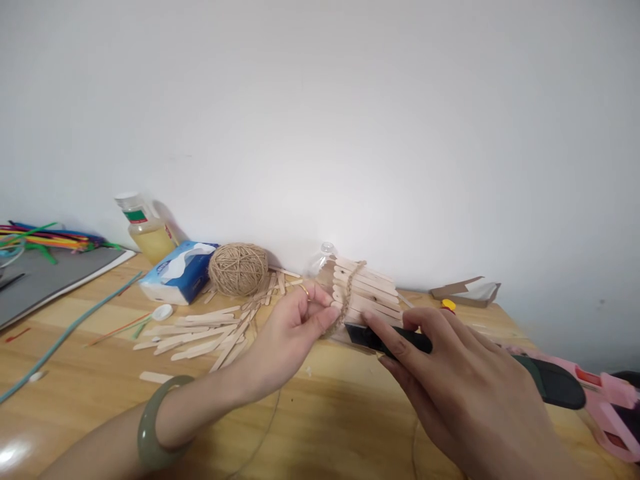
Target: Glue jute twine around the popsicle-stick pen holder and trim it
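Note:
A clear plastic bottle [320, 261] lies on the table, its side covered with a row of wooden craft sticks [370, 283]. Across the sticks runs a braided twine cord [349, 285]. My left hand [305, 317] pinches the lower end of this cord at the left edge of the sticks. In my right hand [460, 373] is a utility knife [555, 383] with a black and dark green handle. Its dark blade points left, close to the cord's lower end, and my index finger lies along the front of the knife. Whether the blade touches the cord I cannot tell.
Loose craft sticks [200, 333], a ball of twine [239, 269], a tissue pack [180, 270] and a jar of yellowish liquid [147, 230] stand left. A blue cord [75, 327] crosses the table. At right are a pink glue gun [607, 400] and a cardboard piece [467, 292].

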Action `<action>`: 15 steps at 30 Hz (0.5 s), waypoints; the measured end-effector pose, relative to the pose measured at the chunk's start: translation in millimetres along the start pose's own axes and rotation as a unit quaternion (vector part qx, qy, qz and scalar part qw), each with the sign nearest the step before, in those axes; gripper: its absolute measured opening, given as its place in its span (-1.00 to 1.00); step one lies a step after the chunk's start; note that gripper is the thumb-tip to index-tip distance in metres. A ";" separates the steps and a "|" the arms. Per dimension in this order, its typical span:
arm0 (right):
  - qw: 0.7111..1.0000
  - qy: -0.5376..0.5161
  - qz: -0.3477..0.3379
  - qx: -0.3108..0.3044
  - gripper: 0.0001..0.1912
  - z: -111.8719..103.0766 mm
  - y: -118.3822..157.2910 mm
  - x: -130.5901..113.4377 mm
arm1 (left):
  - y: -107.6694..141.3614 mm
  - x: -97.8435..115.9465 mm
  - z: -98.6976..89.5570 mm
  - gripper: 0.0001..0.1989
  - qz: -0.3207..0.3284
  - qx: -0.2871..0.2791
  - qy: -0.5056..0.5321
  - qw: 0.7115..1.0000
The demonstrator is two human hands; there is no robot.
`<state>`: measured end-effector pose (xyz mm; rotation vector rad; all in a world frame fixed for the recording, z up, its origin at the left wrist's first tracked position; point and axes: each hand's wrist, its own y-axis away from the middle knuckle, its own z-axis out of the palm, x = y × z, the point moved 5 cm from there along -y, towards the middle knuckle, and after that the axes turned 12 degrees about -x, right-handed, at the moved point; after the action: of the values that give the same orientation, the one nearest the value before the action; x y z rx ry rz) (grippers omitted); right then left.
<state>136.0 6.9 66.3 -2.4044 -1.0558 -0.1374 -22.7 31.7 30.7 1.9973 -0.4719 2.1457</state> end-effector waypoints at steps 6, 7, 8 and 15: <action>1.000 0.001 0.010 0.005 -0.67 0.4 3.2 1.9 | -1.6 0.0 -1.2 -0.76 0.011 -0.012 0.003 1.000; 1.000 0.000 0.009 0.004 -0.67 0.4 3.4 2.2 | -1.9 -0.4 -1.1 -0.76 0.013 -0.016 0.009 1.000; 1.000 -0.001 0.008 0.002 -0.66 0.6 3.3 2.5 | -2.2 -0.9 -0.8 -0.76 0.014 -0.021 0.016 1.000; 0.999 0.026 0.017 0.023 -0.66 -1.5 3.0 0.5 | -0.1 0.8 -0.6 -0.77 0.015 -0.029 0.010 0.999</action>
<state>138.6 4.9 66.5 -2.3647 -0.9829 -0.1610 -23.3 31.9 31.5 1.9487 -0.5568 2.1425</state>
